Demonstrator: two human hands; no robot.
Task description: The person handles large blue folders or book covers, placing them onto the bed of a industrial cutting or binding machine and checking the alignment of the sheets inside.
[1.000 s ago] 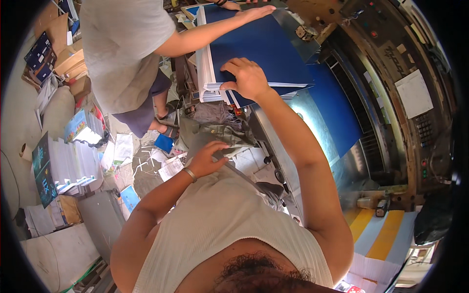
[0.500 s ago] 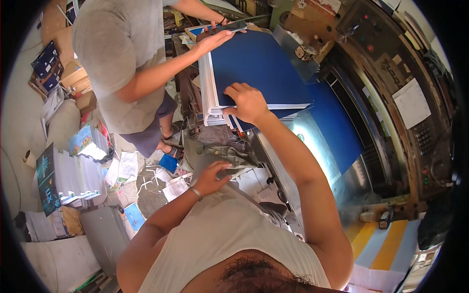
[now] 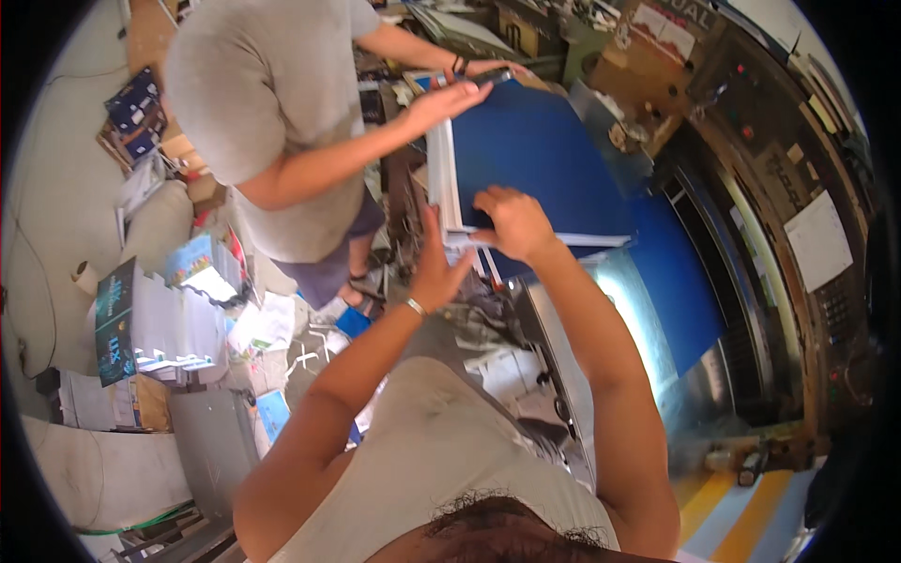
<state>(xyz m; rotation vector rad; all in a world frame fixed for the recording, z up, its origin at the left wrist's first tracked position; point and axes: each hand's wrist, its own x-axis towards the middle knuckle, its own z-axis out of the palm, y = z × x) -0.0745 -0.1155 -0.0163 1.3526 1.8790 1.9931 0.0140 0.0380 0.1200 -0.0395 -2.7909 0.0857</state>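
Observation:
A thick stack of large blue-topped sheets (image 3: 544,155), white along its edges, lies in front of me on the machine's bed. My right hand (image 3: 514,225) is closed on the stack's near left corner, fingers curled over the top and thumb at the edge. Just left of that corner, my left hand (image 3: 441,267) is raised with its fingers stretched and spread, holding nothing. Whether its fingertips touch the white edges I cannot tell. Another blue sheet (image 3: 671,272) extends under the machine's guard, to the right of the stack.
Across the stack's left side stands a co-worker (image 3: 282,122) with a dark phone (image 3: 493,79) over its far end. A large machine (image 3: 779,188) with a control panel fills the right. Piled books (image 3: 169,319) stand at left; scattered papers (image 3: 267,319) litter the floor.
My left hand has risen from near my waist to beside the stack's near left corner, its fingers spreading. My right hand keeps its hold there. The whole view has shifted slightly.

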